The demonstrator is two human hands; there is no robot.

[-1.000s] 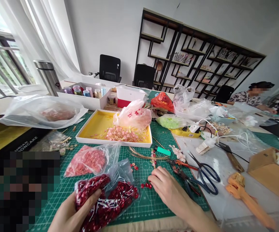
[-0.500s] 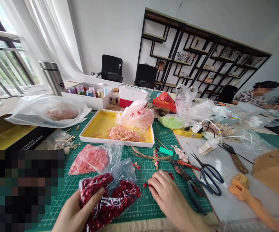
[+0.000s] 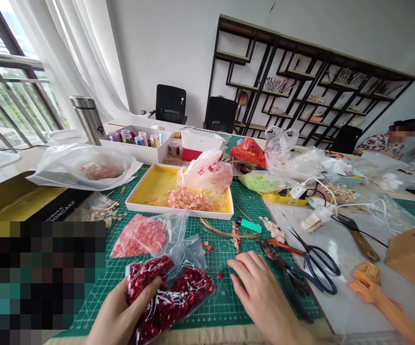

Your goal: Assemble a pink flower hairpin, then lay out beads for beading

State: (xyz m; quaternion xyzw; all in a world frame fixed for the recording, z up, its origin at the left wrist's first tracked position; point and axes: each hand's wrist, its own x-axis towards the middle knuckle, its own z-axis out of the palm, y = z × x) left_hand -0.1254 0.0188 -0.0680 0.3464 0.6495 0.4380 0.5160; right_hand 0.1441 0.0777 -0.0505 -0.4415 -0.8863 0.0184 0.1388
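Near the tabletop's (image 3: 225,332) front edge, the left hand (image 3: 121,306) grips a clear plastic bag (image 3: 173,297) by its side, probably to steady it. The bag is shiny, creased, bulging with dark red beads (image 3: 193,285). The right hand (image 3: 255,285), fingers slightly parted and seemingly empty, is beside one loose bead (image 3: 220,275).

Bag of dark red beads (image 3: 178,298), partly behind left hand (image 3: 121,306), cropped below; cardboard box (image 3: 413,258) cropped at right.
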